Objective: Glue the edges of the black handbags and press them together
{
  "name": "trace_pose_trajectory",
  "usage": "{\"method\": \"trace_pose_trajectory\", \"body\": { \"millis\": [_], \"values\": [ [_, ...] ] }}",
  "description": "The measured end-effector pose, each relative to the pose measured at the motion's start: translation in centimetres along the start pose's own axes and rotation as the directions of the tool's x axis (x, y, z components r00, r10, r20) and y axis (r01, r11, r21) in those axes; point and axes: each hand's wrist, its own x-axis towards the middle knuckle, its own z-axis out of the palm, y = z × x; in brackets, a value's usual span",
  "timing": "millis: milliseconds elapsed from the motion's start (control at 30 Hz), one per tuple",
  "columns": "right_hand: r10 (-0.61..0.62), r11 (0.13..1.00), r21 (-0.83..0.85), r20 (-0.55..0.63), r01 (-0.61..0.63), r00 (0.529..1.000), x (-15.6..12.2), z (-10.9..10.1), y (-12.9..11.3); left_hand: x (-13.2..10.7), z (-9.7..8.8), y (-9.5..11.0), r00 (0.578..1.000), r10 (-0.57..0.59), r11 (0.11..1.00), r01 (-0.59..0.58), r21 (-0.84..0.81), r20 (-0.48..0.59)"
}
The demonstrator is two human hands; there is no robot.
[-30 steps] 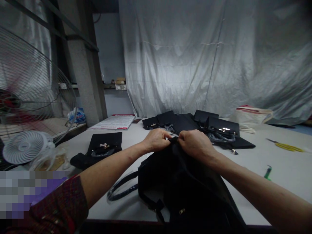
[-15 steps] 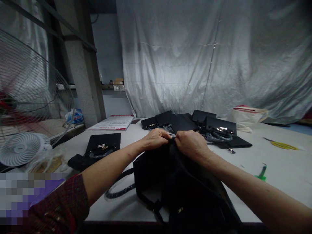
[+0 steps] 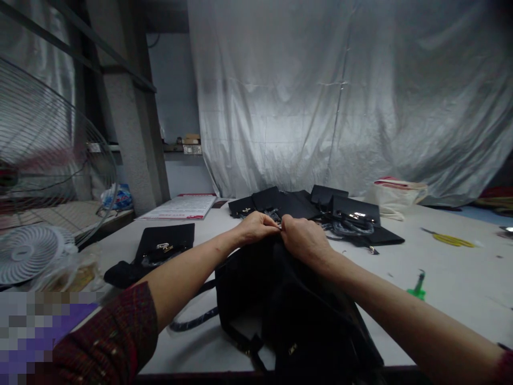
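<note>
A black handbag point(image 3: 244, 289) lies on its side at the near edge of the white table, its dark inside partly in view. Its plastic-wrapped handle point(image 3: 196, 322) sticks out to the left, and a small gold-coloured zip pull point(image 3: 293, 349) shows low on it. My left hand point(image 3: 258, 226) pinches the far top edge of the bag. Close beside it, my right hand point(image 3: 302, 235) is closed on the same edge, knuckles up. What lies between the fingertips is hidden.
Several black handbags point(image 3: 292, 205) are piled at the back; another black bag point(image 3: 166, 240) lies at left. Yellow-handled snips point(image 3: 452, 239), a green-based tool point(image 3: 417, 289) and a cream cloth bag point(image 3: 395, 198) are at right. A white fan point(image 3: 34, 254) and a printed board point(image 3: 180, 206) are at left.
The view has shifted slightly, moving the table things a little leftward in the picture. Both hands keep their hold on the bag's edge, fingers a little closer together.
</note>
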Motion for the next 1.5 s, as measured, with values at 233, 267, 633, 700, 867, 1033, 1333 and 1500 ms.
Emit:
{"method": "trace_pose_trajectory", "body": {
  "millis": [233,267,633,700,867,1033,1333,1500],
  "values": [
    [-0.077,0.997,0.03,-0.022,0.078,0.997,-1.0,-1.6,0.3,-1.0,-0.3,1.4,0.978,0.154,0.862,-0.062,0.504,-0.143],
    [-0.071,0.994,0.077,-0.057,0.075,0.996,-1.2,-2.1,0.9,-1.5,-0.9,1.6,0.972,0.154,0.834,-0.032,0.55,-0.175],
    [0.143,0.637,0.759,0.06,-0.138,0.988,-5.5,1.4,7.2,-8.2,-6.6,-1.1,0.852,-0.238,0.58,0.509,0.636,-0.466],
    [0.111,0.52,0.835,0.143,-0.18,0.983,-6.3,2.8,6.7,-8.4,-6.4,-1.2,0.873,-0.208,0.583,0.473,0.661,-0.441],
    [0.04,0.304,0.923,0.236,-0.237,0.971,-7.3,4.1,5.4,-7.7,-5.4,0.4,0.969,0.163,0.57,0.062,0.819,-0.187],
    [0.046,0.258,0.943,0.205,-0.21,0.978,-7.9,4.2,5.1,-7.2,-4.0,2.5,0.97,0.244,0.532,-0.155,0.832,0.025],
    [0.102,0.252,0.95,0.162,-0.183,0.982,-8.2,4.4,4.8,-7.2,-4.3,1.7,0.972,0.232,0.697,-0.195,0.69,0.04],
    [0.071,0.278,0.944,0.166,-0.179,0.984,-8.1,3.6,4.4,-5.8,-4.9,0.8,0.989,0.143,0.809,-0.094,0.58,-0.04]
  ]
}}
